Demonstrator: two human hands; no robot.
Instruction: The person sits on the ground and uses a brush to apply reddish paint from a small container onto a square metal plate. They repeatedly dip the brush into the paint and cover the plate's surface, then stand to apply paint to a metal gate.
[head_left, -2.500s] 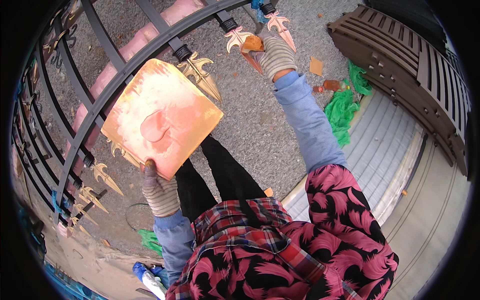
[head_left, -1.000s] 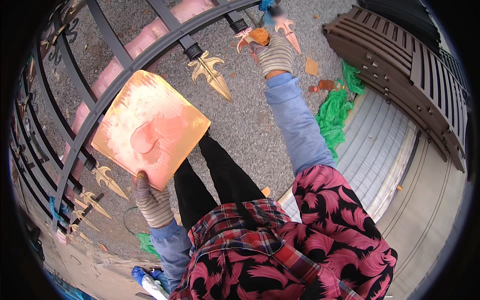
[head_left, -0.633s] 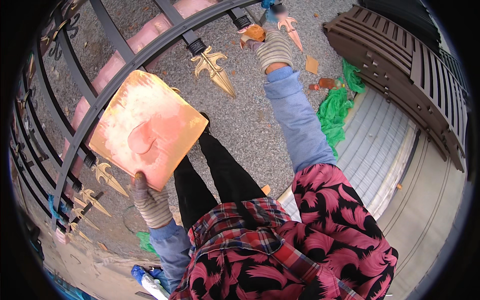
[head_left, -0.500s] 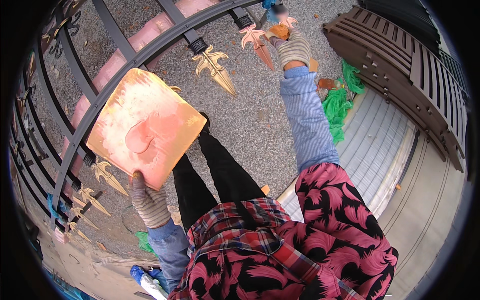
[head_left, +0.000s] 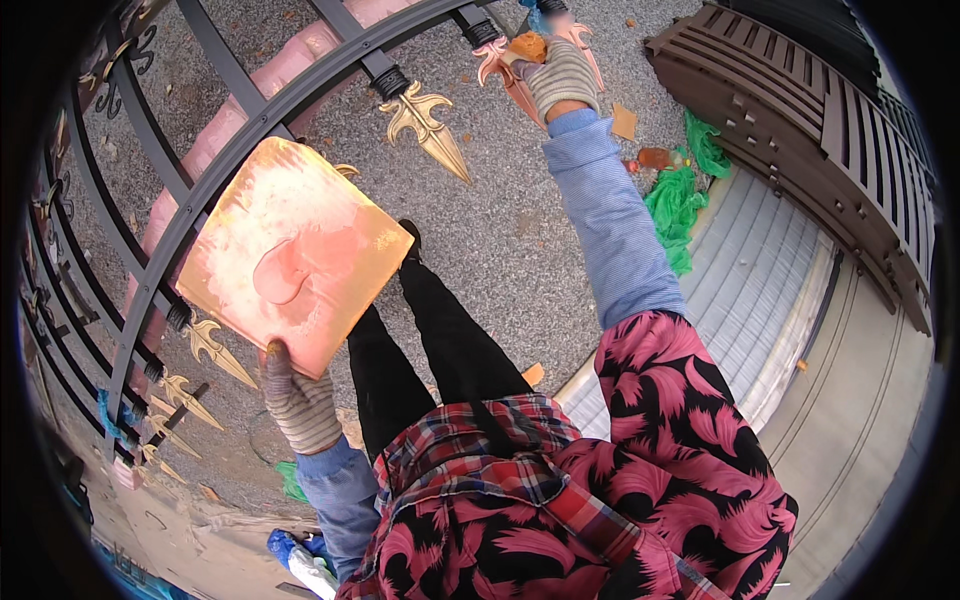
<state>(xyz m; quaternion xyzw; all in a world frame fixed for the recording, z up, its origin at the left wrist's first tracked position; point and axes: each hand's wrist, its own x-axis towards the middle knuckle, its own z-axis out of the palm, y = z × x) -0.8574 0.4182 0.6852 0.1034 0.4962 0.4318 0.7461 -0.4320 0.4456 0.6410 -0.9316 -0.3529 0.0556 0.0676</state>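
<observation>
My gloved left hand (head_left: 298, 400) grips the lower edge of a square board (head_left: 290, 252) smeared with pink and orange paint, held flat beside the dark metal railing (head_left: 250, 130). My gloved right hand (head_left: 558, 72) is stretched far up and holds an orange sponge (head_left: 528, 46) against a pink-coated spear finial (head_left: 512, 80) on the railing. A gold finial (head_left: 426, 120) hangs from the rail just left of it. My black trousers and patterned shirt fill the lower middle of the view.
Several more gold finials (head_left: 205, 345) line the curved rail at lower left. Grey gravel ground (head_left: 500, 230) lies below. Green cloth (head_left: 675, 200) and a brown slatted panel (head_left: 800, 110) sit at right, next to a ribbed grey ramp (head_left: 740, 290).
My right hand moved right along the rail from the gold finial to the pink one. The board in my left hand stayed roughly in place, shifting slightly.
</observation>
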